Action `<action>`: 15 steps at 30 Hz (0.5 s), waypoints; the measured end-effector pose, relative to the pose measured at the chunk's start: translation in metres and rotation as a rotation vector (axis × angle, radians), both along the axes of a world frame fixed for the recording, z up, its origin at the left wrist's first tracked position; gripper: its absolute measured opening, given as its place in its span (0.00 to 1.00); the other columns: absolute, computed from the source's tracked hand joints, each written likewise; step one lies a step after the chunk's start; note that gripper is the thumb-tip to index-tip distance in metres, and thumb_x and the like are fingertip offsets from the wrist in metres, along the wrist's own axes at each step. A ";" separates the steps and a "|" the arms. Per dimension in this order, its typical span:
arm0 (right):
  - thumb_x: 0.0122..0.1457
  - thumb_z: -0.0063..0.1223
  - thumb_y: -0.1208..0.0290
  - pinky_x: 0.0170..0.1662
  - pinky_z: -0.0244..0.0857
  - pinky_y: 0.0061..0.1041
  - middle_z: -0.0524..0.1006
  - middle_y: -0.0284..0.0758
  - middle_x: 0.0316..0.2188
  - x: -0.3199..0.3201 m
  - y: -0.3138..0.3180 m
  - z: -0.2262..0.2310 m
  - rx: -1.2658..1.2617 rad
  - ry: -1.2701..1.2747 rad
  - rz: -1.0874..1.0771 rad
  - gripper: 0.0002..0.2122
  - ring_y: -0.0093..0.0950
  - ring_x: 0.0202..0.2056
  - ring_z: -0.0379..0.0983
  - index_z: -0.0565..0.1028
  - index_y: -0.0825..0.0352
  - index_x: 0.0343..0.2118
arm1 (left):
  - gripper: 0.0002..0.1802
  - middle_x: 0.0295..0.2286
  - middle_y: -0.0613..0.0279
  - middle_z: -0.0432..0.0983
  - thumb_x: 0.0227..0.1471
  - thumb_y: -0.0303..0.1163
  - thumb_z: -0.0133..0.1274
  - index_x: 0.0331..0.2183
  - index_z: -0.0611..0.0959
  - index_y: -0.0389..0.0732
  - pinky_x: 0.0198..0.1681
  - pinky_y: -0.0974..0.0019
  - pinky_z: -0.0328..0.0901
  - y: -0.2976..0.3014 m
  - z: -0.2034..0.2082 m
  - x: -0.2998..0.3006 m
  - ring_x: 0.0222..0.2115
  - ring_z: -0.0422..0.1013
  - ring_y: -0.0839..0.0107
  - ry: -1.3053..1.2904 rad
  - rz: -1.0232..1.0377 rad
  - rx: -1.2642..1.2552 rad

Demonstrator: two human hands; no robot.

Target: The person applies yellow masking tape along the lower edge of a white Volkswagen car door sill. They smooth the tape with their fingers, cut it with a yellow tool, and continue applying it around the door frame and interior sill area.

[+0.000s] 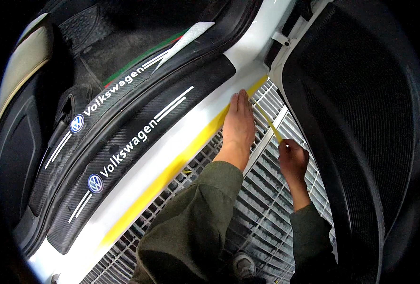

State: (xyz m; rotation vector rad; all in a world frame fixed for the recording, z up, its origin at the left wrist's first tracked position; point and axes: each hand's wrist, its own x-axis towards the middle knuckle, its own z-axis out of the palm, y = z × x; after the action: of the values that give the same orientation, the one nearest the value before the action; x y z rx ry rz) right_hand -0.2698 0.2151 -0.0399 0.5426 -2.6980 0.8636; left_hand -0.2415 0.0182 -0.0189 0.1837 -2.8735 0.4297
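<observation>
A band of yellow tape [165,175] runs along the lower outer edge of a white car door sill [139,180]. My left hand [239,125] lies flat with fingers stretched out against the sill's edge, over the band near its far end. From beside those fingertips, a narrow yellow strip [269,122] stretches down to my right hand [293,160]. That hand is closed, pinching the strip's lower end between thumb and fingers. Where the strip joins the sill is partly hidden by my left hand.
Black carbon-look scuff plates [139,137] cover the sill, and a whitish film strip [191,35] lifts off the inner one. An open car door [352,118] stands at the right. Metal floor grating [262,203] lies below, with a shoe [243,264] on it.
</observation>
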 end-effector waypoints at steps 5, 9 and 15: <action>0.57 0.55 0.71 0.16 0.49 0.17 0.69 0.29 0.14 0.015 -0.015 0.013 -1.028 -0.438 -0.498 0.06 0.17 0.13 0.61 0.80 0.65 0.27 | 0.29 0.64 0.53 0.55 0.62 0.40 0.36 0.61 0.66 0.37 0.68 0.56 0.39 0.001 0.006 -0.004 0.66 0.47 0.59 -0.080 0.034 0.052; 0.62 0.51 0.68 0.17 0.45 0.15 0.63 0.25 0.14 0.062 0.003 0.004 -1.087 -0.793 -0.399 0.09 0.15 0.13 0.55 0.80 0.65 0.37 | 0.26 0.55 0.50 0.68 0.59 0.42 0.44 0.51 0.76 0.34 0.65 0.56 0.48 0.004 -0.002 0.008 0.60 0.58 0.57 0.162 -0.041 0.110; 0.65 0.42 0.72 0.16 0.48 0.14 0.63 0.23 0.13 0.124 -0.011 0.043 -1.185 -1.225 0.122 0.19 0.13 0.12 0.52 0.66 0.69 0.59 | 0.15 0.42 0.52 0.76 0.58 0.30 0.49 0.46 0.77 0.33 0.48 0.59 0.66 0.028 0.029 0.141 0.44 0.73 0.58 0.056 -0.244 1.274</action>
State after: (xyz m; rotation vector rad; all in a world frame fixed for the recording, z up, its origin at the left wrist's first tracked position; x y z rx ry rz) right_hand -0.1460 0.2039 0.0030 -0.2243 -2.0855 3.1998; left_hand -0.1009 0.0459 0.0105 0.0308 -2.5827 -1.4206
